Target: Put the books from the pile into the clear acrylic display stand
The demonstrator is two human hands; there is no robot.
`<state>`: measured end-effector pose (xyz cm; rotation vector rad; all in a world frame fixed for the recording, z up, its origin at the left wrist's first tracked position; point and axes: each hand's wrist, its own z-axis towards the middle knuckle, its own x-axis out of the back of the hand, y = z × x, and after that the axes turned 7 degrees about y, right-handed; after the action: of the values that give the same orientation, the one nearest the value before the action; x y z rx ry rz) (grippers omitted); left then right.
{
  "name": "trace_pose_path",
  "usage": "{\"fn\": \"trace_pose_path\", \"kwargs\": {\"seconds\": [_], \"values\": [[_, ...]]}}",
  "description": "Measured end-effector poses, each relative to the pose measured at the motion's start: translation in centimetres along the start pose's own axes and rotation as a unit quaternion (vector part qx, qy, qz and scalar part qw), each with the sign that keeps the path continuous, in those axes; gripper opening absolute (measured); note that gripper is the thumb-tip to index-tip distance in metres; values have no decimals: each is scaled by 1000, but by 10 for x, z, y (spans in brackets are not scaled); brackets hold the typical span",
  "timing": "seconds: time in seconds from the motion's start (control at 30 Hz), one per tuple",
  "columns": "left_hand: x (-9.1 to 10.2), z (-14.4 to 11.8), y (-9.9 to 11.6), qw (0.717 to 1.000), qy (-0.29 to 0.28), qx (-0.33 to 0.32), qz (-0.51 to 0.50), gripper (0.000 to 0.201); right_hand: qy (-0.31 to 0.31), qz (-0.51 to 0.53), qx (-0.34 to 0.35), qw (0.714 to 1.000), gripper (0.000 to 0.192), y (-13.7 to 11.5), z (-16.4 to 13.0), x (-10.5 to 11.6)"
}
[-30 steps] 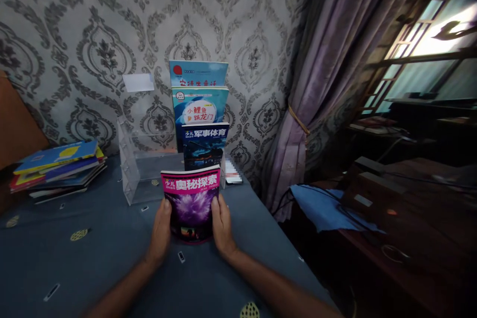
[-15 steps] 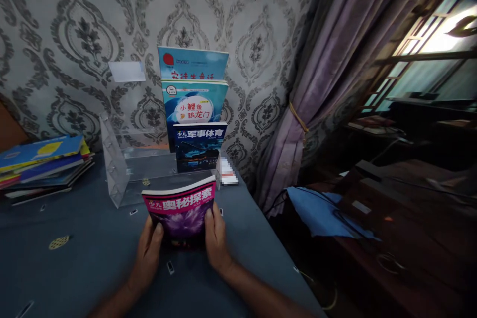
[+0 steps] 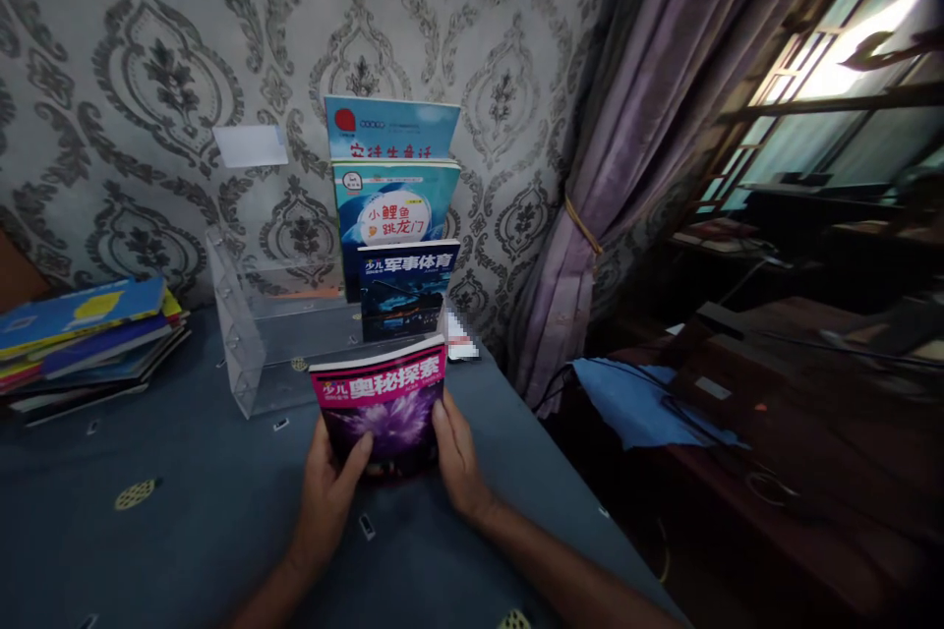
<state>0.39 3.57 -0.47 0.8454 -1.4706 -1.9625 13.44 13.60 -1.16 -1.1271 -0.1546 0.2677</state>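
One book (image 3: 396, 415), pink-topped, purple, slightly bowed

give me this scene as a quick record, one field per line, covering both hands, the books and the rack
left hand: holds the purple book at its left side, thumb on the front cover
right hand: holds the same book's right side
rack: transparent, standing on the blue-grey tablecloth
books in rack: dark blue book in front, teal book behind it, light blue book at the back
book pile: left of the rack
curtain: purple, tied with a cord
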Motion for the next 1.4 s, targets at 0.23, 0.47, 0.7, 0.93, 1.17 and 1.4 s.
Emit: {"fn": "trace_pose_path", "kwargs": {"seconds": [0.23, 0.47, 0.7, 0.93, 1.17, 1.4], "values": [[-2, 3, 2, 1000, -12, -3, -25, 53, 8, -17, 3, 1000, 36, -4, -1, 2], [-7, 9, 4, 999, 8, -24, -28, 51, 3, 3, 12, 1000, 32, -6, 6, -1], [-21, 25, -3, 998, 29, 10, -52, 54, 12, -4, 32, 999, 36, -4, 22, 5], [-41, 41, 8, 998, 8, 31, -59, 56, 42, -88, 77, 992, 38, -2, 46, 20], [-48, 50, 13, 997, -5, 49, -62, 59, 27, -105, 84, 991, 41, 9, 61, 22], [-55, 57, 18, 998, 10, 38, -58, 56, 28, -118, 81, 989, 43, 15, 76, 23]]}}
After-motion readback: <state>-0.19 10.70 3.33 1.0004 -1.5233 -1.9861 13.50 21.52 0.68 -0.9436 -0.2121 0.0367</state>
